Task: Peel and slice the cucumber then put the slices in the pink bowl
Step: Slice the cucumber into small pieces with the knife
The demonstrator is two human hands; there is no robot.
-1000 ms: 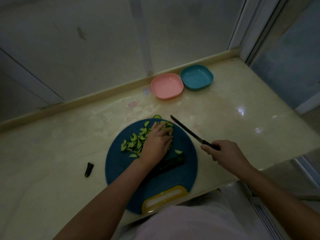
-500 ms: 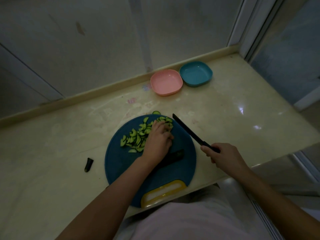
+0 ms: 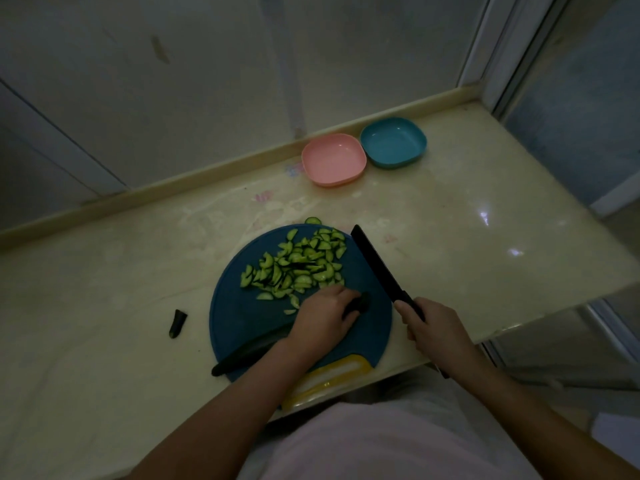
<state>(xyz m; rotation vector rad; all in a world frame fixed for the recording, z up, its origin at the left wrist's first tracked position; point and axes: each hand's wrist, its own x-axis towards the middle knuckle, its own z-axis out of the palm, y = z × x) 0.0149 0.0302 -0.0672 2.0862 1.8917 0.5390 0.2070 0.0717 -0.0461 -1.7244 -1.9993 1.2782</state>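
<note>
The left hand [image 3: 323,318] closes its grip over the one cucumber [image 3: 249,352] on the one board [image 3: 235,306], beside a heap of slices [image 3: 298,265]. The right hand [image 3: 437,332] grips one knife [image 3: 375,263]. Two bowls stand at the back of the surface [image 3: 450,216]: the pink bowl [image 3: 333,160] and the blue bowl [image 3: 393,143].

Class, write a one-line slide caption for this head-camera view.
Left hand holds the cucumber on the blue board beside cut slices; right hand grips the knife; pink bowl empty.
</note>
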